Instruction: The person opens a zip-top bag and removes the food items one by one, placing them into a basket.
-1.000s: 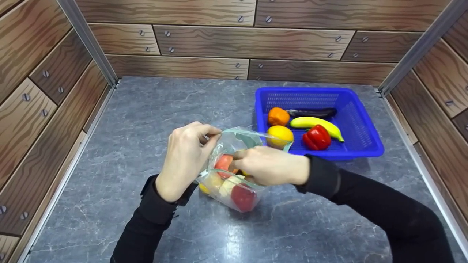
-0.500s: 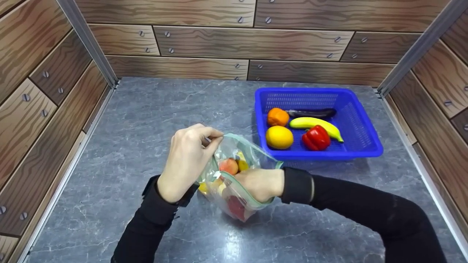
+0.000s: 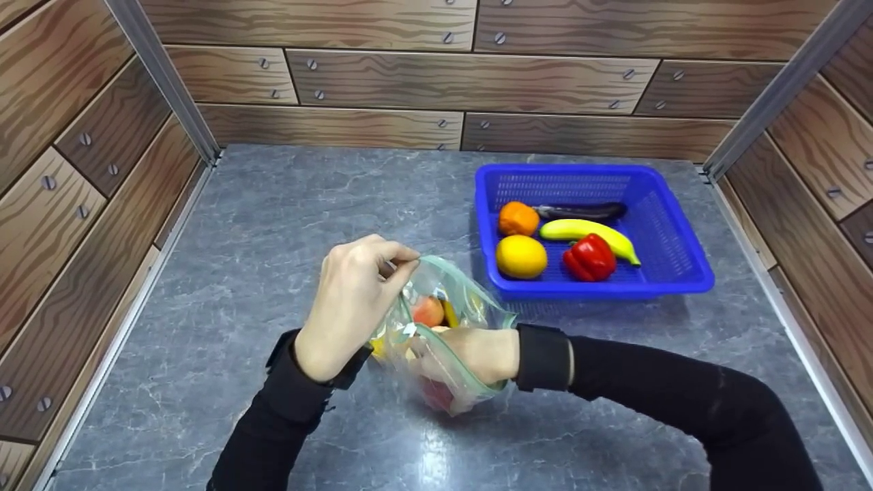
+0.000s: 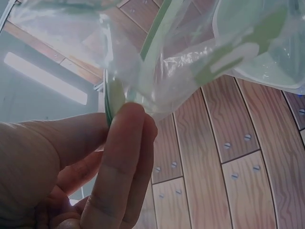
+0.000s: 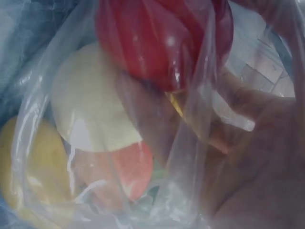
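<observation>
Clear plastic forms the bag (image 3: 476, 395) on the worktop (image 3: 307, 198), rim pinched in the left hand's (image 3: 353, 296) grip; inside, the nearer right hand (image 3: 485, 349) has red fruit (image 5: 162, 43) at its fingers, hold unclear.

From the near side, the head view looks down over the surface (image 3: 293, 198) to the far wall (image 3: 382, 78); the left wrist's, tilted, looks closely past the clear bag (image 3: 443, 385) to wooden panels (image 4: 205, 167); the right's, closest, at a red item (image 5: 162, 43) inside. All share the bag.
</observation>
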`<action>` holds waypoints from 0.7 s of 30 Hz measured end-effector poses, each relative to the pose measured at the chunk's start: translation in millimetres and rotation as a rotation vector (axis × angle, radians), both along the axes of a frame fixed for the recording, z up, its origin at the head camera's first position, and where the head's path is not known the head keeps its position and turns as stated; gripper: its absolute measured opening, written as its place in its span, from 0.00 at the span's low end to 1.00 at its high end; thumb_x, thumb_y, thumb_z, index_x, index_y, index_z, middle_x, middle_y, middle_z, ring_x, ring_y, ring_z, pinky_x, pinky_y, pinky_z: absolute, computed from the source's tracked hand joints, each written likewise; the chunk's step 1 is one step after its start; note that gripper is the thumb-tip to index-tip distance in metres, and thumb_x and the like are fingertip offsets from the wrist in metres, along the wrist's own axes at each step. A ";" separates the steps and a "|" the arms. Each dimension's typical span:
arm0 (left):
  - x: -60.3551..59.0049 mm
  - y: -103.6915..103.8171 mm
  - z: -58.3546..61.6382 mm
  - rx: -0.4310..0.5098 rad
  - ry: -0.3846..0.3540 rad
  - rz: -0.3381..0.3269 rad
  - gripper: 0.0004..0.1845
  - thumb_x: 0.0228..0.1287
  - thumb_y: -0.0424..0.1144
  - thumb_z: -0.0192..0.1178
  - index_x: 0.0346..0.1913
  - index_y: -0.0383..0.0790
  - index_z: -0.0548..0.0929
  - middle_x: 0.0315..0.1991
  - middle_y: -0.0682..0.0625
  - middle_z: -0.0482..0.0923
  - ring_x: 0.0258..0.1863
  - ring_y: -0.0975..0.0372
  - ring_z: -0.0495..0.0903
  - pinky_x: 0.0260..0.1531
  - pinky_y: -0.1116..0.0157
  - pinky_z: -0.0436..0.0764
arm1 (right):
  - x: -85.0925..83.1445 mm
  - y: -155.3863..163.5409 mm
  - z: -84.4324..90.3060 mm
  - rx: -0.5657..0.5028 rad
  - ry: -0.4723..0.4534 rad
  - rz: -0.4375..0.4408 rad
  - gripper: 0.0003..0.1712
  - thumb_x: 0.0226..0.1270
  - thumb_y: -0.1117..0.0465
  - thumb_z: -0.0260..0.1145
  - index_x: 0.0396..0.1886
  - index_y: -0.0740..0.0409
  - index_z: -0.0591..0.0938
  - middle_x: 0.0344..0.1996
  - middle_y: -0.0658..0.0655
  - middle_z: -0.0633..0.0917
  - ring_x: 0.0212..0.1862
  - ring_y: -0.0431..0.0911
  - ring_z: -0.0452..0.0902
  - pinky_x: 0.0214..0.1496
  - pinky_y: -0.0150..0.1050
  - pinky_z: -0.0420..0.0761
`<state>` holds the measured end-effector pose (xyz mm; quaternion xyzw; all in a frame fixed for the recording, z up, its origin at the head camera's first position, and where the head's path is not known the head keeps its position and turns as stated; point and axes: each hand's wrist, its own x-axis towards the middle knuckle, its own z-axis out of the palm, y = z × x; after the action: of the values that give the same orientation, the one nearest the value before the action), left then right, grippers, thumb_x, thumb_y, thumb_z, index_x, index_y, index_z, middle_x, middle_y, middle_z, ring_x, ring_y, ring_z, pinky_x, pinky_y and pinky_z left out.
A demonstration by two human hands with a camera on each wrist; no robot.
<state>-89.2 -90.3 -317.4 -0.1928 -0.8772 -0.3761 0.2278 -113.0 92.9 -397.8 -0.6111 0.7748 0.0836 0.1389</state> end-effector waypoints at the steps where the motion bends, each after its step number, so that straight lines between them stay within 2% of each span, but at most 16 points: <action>1: 0.1 0.1 0.1 -0.001 0.002 0.001 0.04 0.64 0.29 0.72 0.37 0.39 0.94 0.30 0.48 0.90 0.28 0.61 0.88 0.33 0.66 0.88 | -0.2 0.9 0.1 -0.003 -0.002 0.000 0.31 0.52 0.40 0.83 0.52 0.48 0.83 0.52 0.51 0.84 0.51 0.44 0.79 0.54 0.32 0.83; 6: 0.4 1.3 0.7 -0.005 0.009 0.006 0.04 0.64 0.29 0.73 0.37 0.39 0.95 0.29 0.48 0.90 0.28 0.61 0.88 0.32 0.66 0.88 | -0.6 4.8 -0.4 -0.025 -0.040 -0.014 0.24 0.54 0.43 0.82 0.45 0.48 0.86 0.49 0.49 0.85 0.51 0.44 0.78 0.56 0.34 0.81; 9: 0.4 1.3 0.5 -0.006 0.006 0.004 0.04 0.64 0.29 0.73 0.37 0.39 0.95 0.29 0.48 0.90 0.28 0.61 0.88 0.33 0.66 0.88 | -1.1 6.6 -1.7 -0.048 -0.050 -0.006 0.21 0.54 0.43 0.82 0.39 0.48 0.86 0.43 0.47 0.84 0.46 0.43 0.77 0.50 0.32 0.79; 12: 0.2 1.4 0.4 -0.007 0.004 0.001 0.03 0.64 0.29 0.73 0.38 0.39 0.95 0.29 0.48 0.90 0.28 0.61 0.88 0.33 0.65 0.88 | -1.6 7.9 -2.4 -0.077 -0.038 0.028 0.20 0.54 0.43 0.81 0.39 0.48 0.85 0.40 0.47 0.83 0.44 0.42 0.77 0.50 0.33 0.77; 15: 0.2 1.2 0.5 -0.007 0.004 0.000 0.04 0.64 0.29 0.72 0.38 0.39 0.95 0.29 0.48 0.90 0.29 0.60 0.88 0.33 0.65 0.88 | -2.9 9.9 -1.5 -0.113 -0.088 0.024 0.20 0.54 0.46 0.82 0.40 0.48 0.85 0.39 0.47 0.83 0.44 0.43 0.77 0.49 0.32 0.77; 18: 0.8 0.5 0.9 -0.005 0.001 0.007 0.04 0.65 0.29 0.72 0.38 0.39 0.95 0.30 0.48 0.90 0.29 0.61 0.88 0.33 0.66 0.88 | -5.6 13.4 1.3 -0.140 -0.182 -0.015 0.18 0.55 0.49 0.81 0.41 0.48 0.85 0.39 0.48 0.84 0.44 0.43 0.78 0.48 0.32 0.78; 21: 1.5 -0.2 1.9 0.001 0.003 0.013 0.04 0.65 0.29 0.72 0.39 0.40 0.94 0.31 0.48 0.90 0.29 0.61 0.89 0.34 0.66 0.88 | -9.3 19.4 6.8 -0.195 -0.283 -0.064 0.19 0.58 0.52 0.79 0.47 0.49 0.85 0.43 0.50 0.86 0.48 0.45 0.80 0.52 0.34 0.82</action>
<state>-87.7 -90.6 -315.5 -0.1873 -0.8779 -0.3748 0.2317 -122.3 112.3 -391.0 -0.6022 0.7711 -0.0832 0.1893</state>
